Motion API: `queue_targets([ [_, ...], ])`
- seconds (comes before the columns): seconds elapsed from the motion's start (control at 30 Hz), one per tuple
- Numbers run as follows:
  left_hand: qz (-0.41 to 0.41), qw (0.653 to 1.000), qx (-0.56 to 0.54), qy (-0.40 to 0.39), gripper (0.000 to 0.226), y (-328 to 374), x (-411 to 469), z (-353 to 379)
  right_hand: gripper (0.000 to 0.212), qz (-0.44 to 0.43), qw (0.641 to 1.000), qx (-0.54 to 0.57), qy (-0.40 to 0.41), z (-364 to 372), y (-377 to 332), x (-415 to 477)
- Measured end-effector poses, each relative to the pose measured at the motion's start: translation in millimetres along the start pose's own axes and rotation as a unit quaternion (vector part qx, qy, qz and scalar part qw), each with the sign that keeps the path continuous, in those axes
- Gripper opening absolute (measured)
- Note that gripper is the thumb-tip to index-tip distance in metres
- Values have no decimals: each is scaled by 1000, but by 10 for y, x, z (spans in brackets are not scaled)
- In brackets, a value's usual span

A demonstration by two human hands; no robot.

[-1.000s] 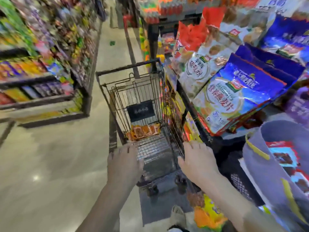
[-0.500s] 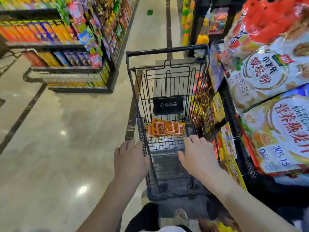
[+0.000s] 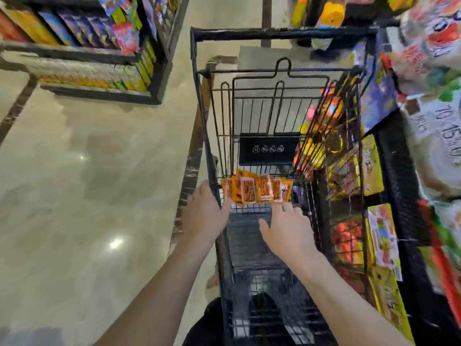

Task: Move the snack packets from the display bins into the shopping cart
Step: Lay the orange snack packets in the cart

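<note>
cart plate: black plate (image 3: 269, 149) on the far wall of the shopping cart (image 3: 282, 34), a row of four small white round icons on it, no words legible.
bag writing: big white bag (image 3: 439, 136) at the right edge, dark digits "10" and "15" with a percent sign readable, the rest smeared.
other labels: packs on the left shelf (image 3: 99, 96) and in the display bins (image 3: 394, 171) are bright blue, yellow, red and purple, print too blurred to read.
snack packets: small bunch of orange snack packets (image 3: 257, 189), each with a paler panel showing brown stick-like pieces, no brand legible, overlapping, some tilted.
packets location: inside the cart, on the wire floor towards the far end, below the black plate, between the two hands' fingertips.
cart: black wire frame, thick top rim, right side pressed close to the display bins.
left hand: left hand (image 3: 204, 216) is at the cart's left rim, fingers bent over the wire, thumb pointing at the packets and nearly touching them. Cannot tell whether it truly grips the rim.
right hand: right hand (image 3: 287, 231) is over the cart interior, palm down, fingers stretched forward, thumb spread wide, holding nothing, fingertips just short of the packets.
floor: glossy beige floor (image 3: 87, 196) with light glare spots and a dark inlaid strip beside the cart.
</note>
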State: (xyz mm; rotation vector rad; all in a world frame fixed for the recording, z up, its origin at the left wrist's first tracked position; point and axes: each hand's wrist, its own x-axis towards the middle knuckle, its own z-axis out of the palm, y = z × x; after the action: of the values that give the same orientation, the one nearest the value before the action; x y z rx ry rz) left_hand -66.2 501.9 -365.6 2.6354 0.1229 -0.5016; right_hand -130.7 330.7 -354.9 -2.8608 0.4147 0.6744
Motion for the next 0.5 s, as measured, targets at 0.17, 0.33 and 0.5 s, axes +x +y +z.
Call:
queue_targets([
  [0.17,-50,985,-164,34,72,-69,450,529,61,-10,999,46,-19,544,-1,799],
  [0.33,-48,970,-204,120,46,-266,542,866,57,-3,993,112,-38,1125,47,1529],
  [0.5,-32,960,-233,151,48,-323,558,962,73,33,984,171,-37,1614,-147,2242],
])
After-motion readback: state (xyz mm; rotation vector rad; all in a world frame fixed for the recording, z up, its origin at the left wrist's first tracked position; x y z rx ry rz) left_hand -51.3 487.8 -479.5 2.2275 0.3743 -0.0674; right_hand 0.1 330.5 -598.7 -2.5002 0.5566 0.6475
